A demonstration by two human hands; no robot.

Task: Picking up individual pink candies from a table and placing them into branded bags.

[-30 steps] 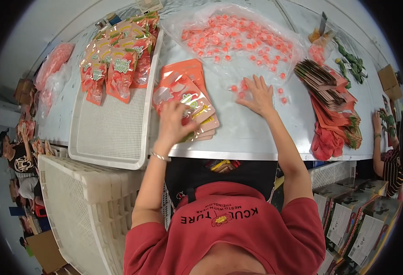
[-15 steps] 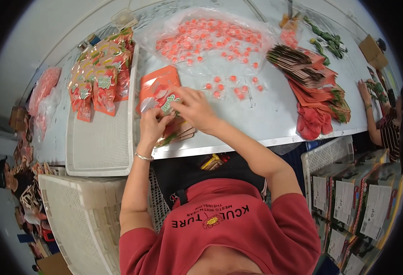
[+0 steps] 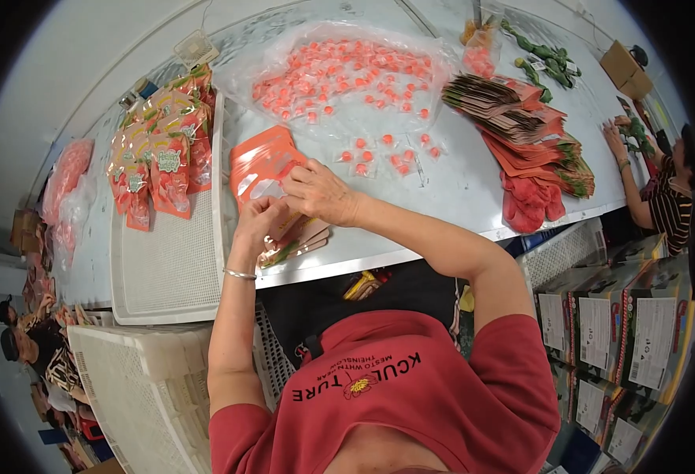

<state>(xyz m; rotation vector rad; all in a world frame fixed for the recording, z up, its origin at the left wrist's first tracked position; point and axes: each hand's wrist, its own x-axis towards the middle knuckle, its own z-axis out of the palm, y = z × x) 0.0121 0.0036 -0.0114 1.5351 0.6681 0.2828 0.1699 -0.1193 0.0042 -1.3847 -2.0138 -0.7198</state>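
Observation:
My left hand (image 3: pixel 259 220), a silver bangle on its wrist, pinches the near-left edge of an orange-red plastic pouch (image 3: pixel 262 164). Close beside it, my right hand (image 3: pixel 318 192) has its fingers curled on the same pouch, and the two hands' fingertips almost meet. Its far part shows shiny between and beyond the hands; the part under the fingers is hidden. Beneath and nearer me lies a small fanned stack of similar pouches (image 3: pixel 309 242). Just beyond the right hand, several small clear packets with round pink-red pieces (image 3: pixel 363 156) lie loose on the table.
A white plastic tray (image 3: pixel 165 272) at left holds a heap of filled pouches (image 3: pixel 171 170). Beyond lies a large clear bag of small packets (image 3: pixel 339 75). Fanned pouches (image 3: pixel 513 118) and a red cloth (image 3: pixel 531 201) lie at right. Another person's arm (image 3: pixel 628 170) reaches in at far right.
My fingers have closed in together on the pouch, and its printed front is now mostly covered. The view has shifted slightly, so the table's things appear a little farther left.

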